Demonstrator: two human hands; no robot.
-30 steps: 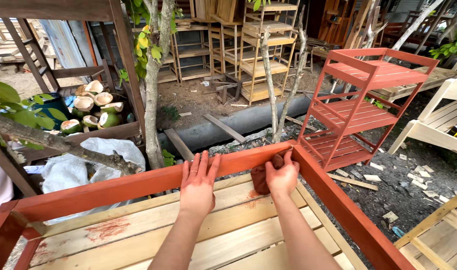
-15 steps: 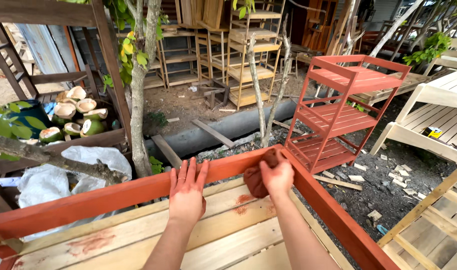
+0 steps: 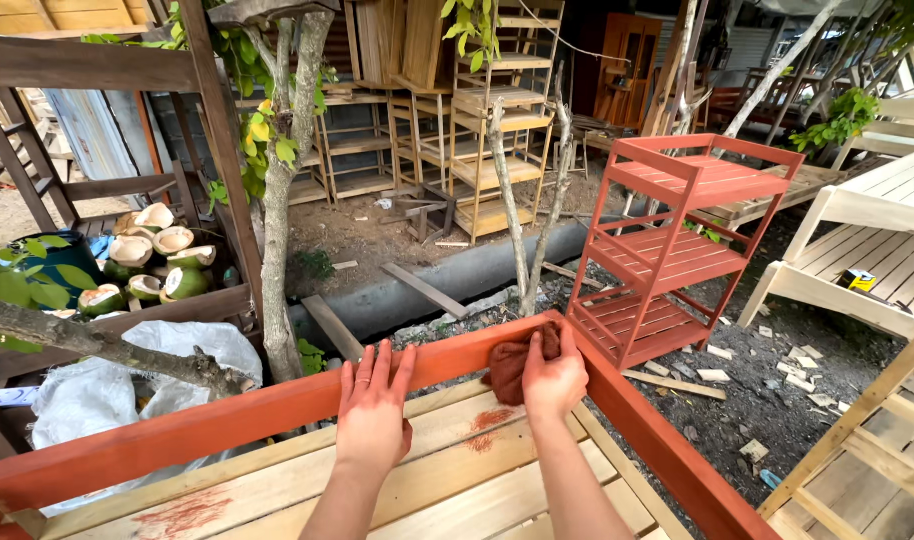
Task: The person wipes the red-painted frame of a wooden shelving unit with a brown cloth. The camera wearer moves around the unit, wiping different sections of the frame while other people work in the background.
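The right hand [image 3: 554, 378] has its fingers curled and clamped on a crumpled, rust-brown cloth rag [image 3: 512, 366], pressing it against the inner face of the orange-red painted wooden rail [image 3: 227, 422] near its corner. The left hand [image 3: 373, 412] lies flat, fingers spread apart, across the same rail and the pale unpainted wooden slats [image 3: 277, 490] below. A reddish smear [image 3: 489, 422] marks one slat just under the rag. Beyond stands an orange-red three-tier wooden shelf [image 3: 677, 250].
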